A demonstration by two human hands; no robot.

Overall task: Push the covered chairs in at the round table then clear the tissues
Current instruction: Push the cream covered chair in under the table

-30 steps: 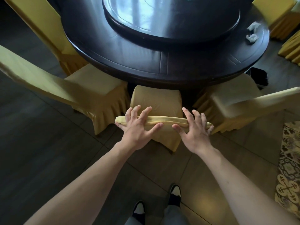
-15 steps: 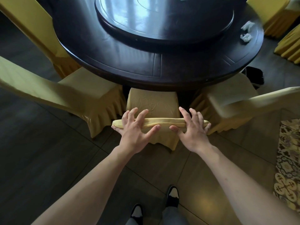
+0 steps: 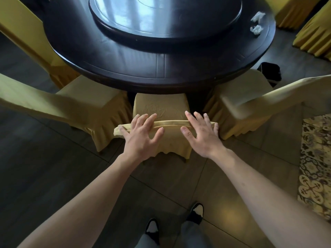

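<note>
Both hands — left hand (image 3: 143, 138), right hand (image 3: 200, 136) — press open-fingered on the centre chair (image 3: 161, 110) backrest top: rigid frame under slippery loose cover — push there.

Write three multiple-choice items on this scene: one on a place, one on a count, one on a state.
1. Where do the tissues lie?
A. on the floor
B. on the round table's far right edge
C. on a chair seat

2. How many tissue clumps show?
A. two
B. five
C. none

3. How do the left hand and right hand meet the middle chair's backrest?
A. fists clenched beside it
B. fingers spread, resting on it
C. hanging away from it

Answers: 1 B, white clumps sit on dark wood; 2 A, two separate wads; 3 B, straight fingers lie over its top.
</note>
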